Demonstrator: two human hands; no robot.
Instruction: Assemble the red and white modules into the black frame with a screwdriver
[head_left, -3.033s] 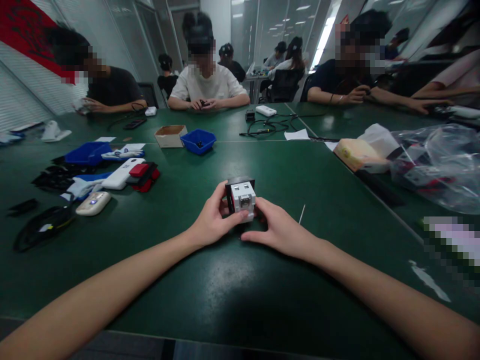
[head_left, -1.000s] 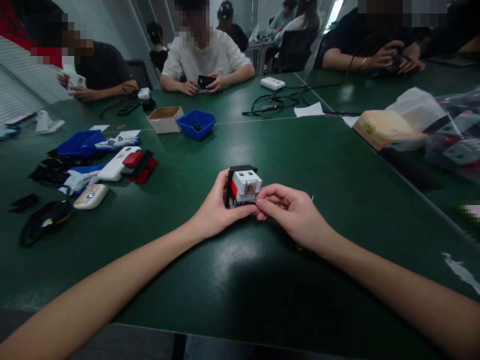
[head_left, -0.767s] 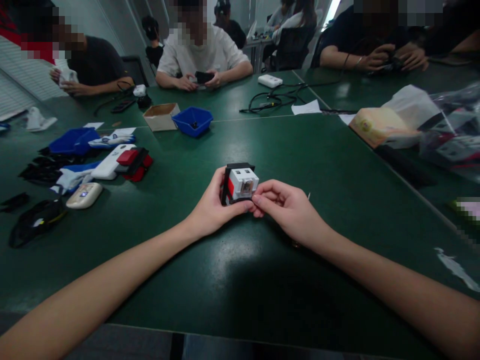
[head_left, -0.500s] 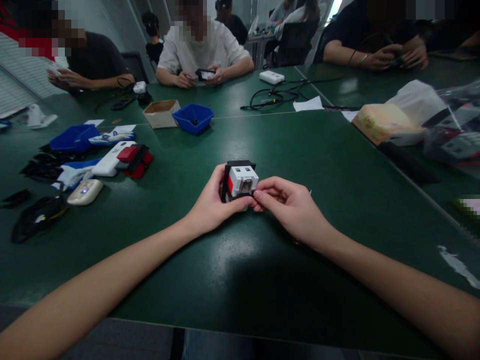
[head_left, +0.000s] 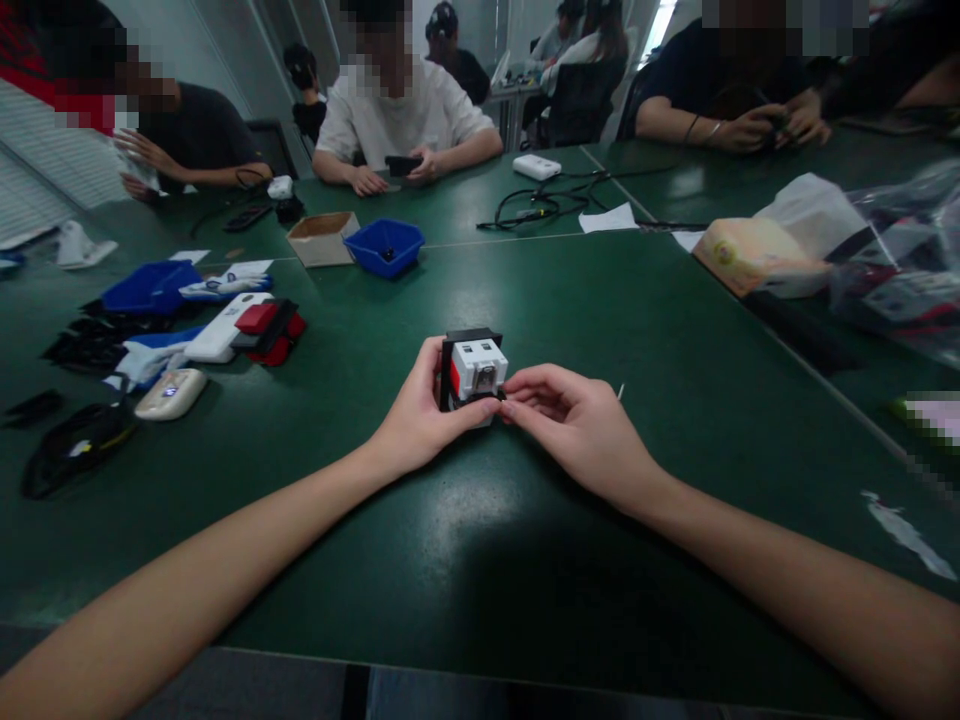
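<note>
In the head view, my left hand (head_left: 420, 410) is closed around a white boxy device (head_left: 480, 368) with a black frame and a red side. Its thumb lies along the device's lower edge, and the fingers behind it are mostly hidden. My right hand (head_left: 581, 425) is closed in a pinch at the lower right corner of the device. What sits between those fingertips is too small to make out. Behind the back of the right hand a thin pale tip (head_left: 621, 391) sticks up.
Left on the green table (head_left: 360, 560) are a blue bin (head_left: 150, 287), gloves (head_left: 154, 358), a red and black block (head_left: 271, 330), a beige case (head_left: 171, 393) and a coiled cable (head_left: 75, 440). Farther back stand a cardboard box (head_left: 324, 240) and another blue bin (head_left: 385, 250). Several people sit around.
The view has shifted slightly, so the table things appear a little lower. Both hands still hold at the device in nearly the same pose. The person opposite has tilted the dark object in hand.
</note>
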